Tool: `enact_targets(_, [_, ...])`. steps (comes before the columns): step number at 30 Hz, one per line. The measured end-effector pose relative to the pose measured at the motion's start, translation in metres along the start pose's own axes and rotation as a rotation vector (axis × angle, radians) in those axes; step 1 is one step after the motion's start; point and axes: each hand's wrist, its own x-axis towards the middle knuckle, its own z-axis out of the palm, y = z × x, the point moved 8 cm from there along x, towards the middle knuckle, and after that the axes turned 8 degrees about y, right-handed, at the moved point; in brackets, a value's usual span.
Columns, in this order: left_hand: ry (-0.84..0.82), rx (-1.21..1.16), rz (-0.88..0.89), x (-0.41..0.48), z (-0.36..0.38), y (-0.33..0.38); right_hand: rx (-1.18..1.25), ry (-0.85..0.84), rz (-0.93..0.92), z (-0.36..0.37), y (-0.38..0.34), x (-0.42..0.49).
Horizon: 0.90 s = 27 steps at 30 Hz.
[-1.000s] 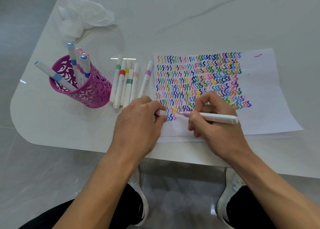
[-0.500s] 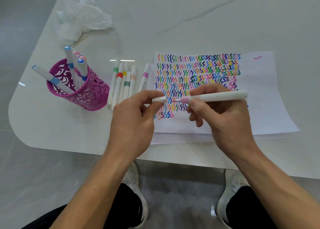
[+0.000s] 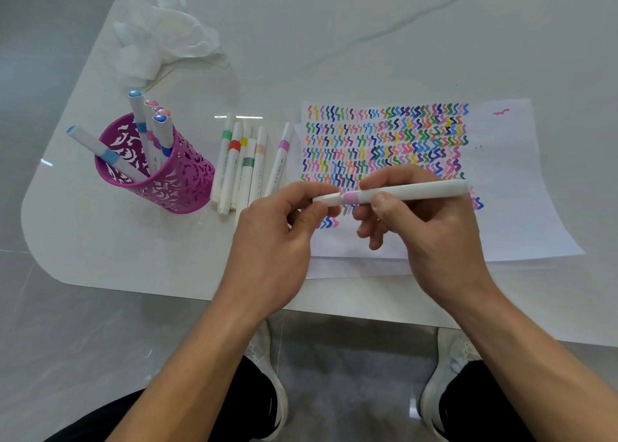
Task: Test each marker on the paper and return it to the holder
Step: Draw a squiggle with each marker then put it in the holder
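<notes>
I've got the pink marker [image 3: 411,190] level between both grips over the paper [image 3: 521,187], right hand [image 3: 434,241] pinching the barrel, left hand [image 3: 267,241] pinching the cap [image 3: 329,198]: I'd push straight along the axis until seated, then drop it in the purple holder [image 3: 180,181] beyond my left hand.

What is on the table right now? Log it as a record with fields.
left hand: pinches the cap end of the pink marker
right hand: grips the pink marker's barrel, above the paper
holder: upright, several markers in it
loose markers: six, lying between holder and paper
tissue: crumpled, beyond the holder
</notes>
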Motion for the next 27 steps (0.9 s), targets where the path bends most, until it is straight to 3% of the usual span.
enact_targets(8, [-0.068,0.006,0.032,-0.003,0.008,0.003,0.031,0.044,0.04,-0.005,0.004,0.002])
enact_targets(27, [-0.014,-0.062,0.045,-0.013,0.005,0.004,0.103,-0.023,0.108,0.004,0.013,-0.003])
